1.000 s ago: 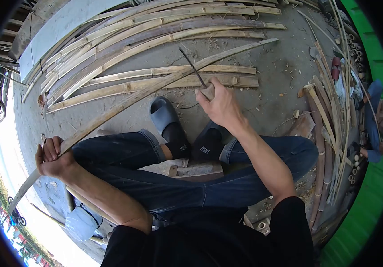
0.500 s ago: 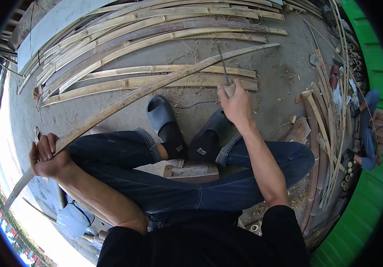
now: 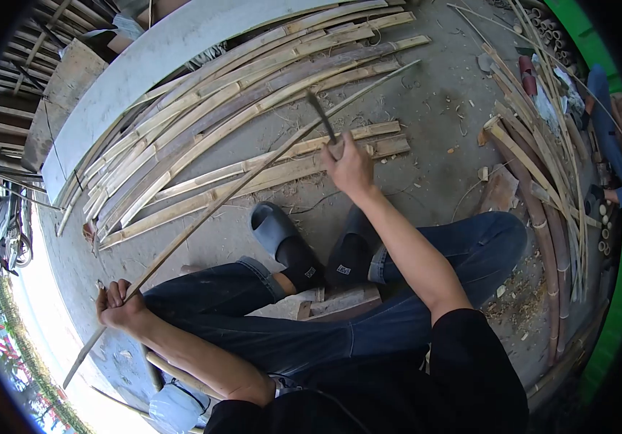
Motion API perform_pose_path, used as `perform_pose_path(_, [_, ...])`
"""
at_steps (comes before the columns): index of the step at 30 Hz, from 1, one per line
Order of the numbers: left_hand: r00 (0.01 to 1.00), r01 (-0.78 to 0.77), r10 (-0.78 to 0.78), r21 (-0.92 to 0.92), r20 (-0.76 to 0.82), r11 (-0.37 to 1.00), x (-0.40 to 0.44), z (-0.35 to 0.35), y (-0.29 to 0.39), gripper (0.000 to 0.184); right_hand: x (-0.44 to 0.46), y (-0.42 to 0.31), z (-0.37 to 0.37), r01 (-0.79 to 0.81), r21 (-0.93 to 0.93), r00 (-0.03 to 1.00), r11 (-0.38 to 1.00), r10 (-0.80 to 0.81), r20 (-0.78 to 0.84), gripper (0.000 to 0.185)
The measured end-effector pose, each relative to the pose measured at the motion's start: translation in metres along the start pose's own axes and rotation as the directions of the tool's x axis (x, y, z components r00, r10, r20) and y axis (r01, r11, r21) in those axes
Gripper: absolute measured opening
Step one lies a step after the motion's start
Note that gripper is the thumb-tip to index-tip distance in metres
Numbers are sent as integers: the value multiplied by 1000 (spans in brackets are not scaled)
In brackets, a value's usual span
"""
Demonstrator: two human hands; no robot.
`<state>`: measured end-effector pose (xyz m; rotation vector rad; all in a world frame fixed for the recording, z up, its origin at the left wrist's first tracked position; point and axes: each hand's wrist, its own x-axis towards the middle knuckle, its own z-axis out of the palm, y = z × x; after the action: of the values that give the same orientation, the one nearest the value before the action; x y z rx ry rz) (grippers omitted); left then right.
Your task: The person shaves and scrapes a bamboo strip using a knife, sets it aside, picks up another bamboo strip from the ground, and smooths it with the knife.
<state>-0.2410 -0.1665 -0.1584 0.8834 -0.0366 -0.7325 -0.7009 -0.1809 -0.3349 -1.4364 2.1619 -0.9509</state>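
Observation:
My left hand is closed around a long bamboo strip near its lower end. The strip slants up across my view to the far right, its narrow edge facing me. My right hand grips a knife by its pale handle. The dark blade points up and left and crosses the strip near its far part; whether it touches the strip I cannot tell.
Split bamboo lengths lie in a pile on the concrete floor beyond my feet. More bamboo poles lie on the right, near another person's leg. My sandals rest before a wooden block.
My view has shifted. The bamboo strip has turned from its broad face to its narrow edge. My right hand has moved left with the knife, whose blade now tilts further left.

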Motion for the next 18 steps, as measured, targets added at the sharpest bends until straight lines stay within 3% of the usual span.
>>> perform_pose_path(2, [1000, 9, -9, -11, 10, 1000, 0, -3, -2, 33, 53, 86, 2, -281, -180, 922, 943, 213, -324, 45])
perform_pose_path(5, [1000, 16, -17, -41, -23, 999, 1, 2, -4, 35, 61, 98, -36, -343, -190, 917, 920, 284, -279, 45])
perform_pose_path(8, [1000, 15, -15, -5, -24, 1000, 0, 6, -6, 36, 1, 33, -33, 60, -16, 993, 998, -61, -98, 44])
perform_pose_path(10, [998, 46, -45, -22, 48, 999, 9, 5, 3, 36, -20, 13, -8, 414, 9, 909, 910, -413, -54, 43])
perform_pose_path(11, [998, 44, -43, -26, 38, 999, 5, 13, 6, 37, -16, 14, -1, 407, 6, 911, 913, -406, -77, 43])
perform_pose_path(13, [994, 57, -55, -11, 92, 998, 12, 16, 27, 38, -2, 20, 15, 240, 17, 966, 971, -237, -107, 46])
perform_pose_path(15, [992, 51, -48, -24, 113, 998, 16, 19, 55, 39, 33, 44, 3, -125, -53, 985, 991, 117, -130, 47])
perform_pose_path(18, [983, 122, -120, -5, 139, 993, 40, 17, 73, 41, 73, 106, -26, -137, -275, 991, 952, 134, -32, 53])
